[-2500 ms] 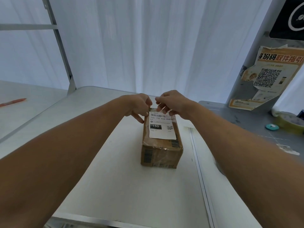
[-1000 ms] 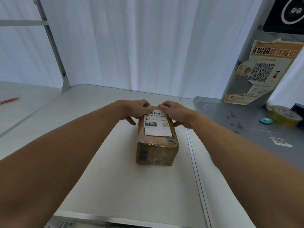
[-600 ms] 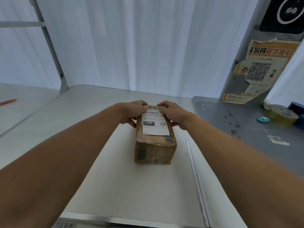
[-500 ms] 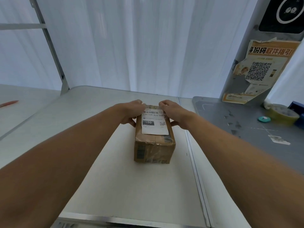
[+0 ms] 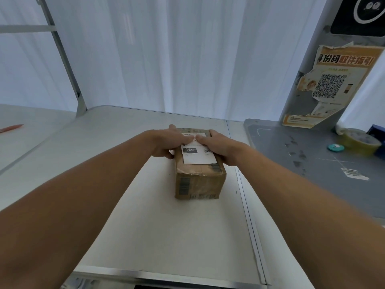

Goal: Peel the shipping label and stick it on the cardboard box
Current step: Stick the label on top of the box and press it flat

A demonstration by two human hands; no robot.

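Observation:
A small brown cardboard box [image 5: 200,182] sits on the white table [image 5: 166,230], its short end toward me. A white shipping label [image 5: 199,155] with a black "150" block lies flat on the box's top. My left hand [image 5: 166,143] rests on the box's left far corner, its thumb pressing on the label's upper part. My right hand [image 5: 220,146] lies over the right far side, thumb also on the label. The two thumbs nearly meet at the label's middle. The label's far half is partly hidden by the hands.
A grey mat [image 5: 316,163] lies to the right with a roll of tape [image 5: 360,140], a small teal disc [image 5: 335,147] and a label scrap [image 5: 354,173]. A QR poster [image 5: 331,86] hangs behind. A red pen [image 5: 11,128] lies far left. White curtain at the back.
My hands lowered the label's far end onto the box. The thumbs have since slid from the far corners toward the label's middle, pressing it flat.

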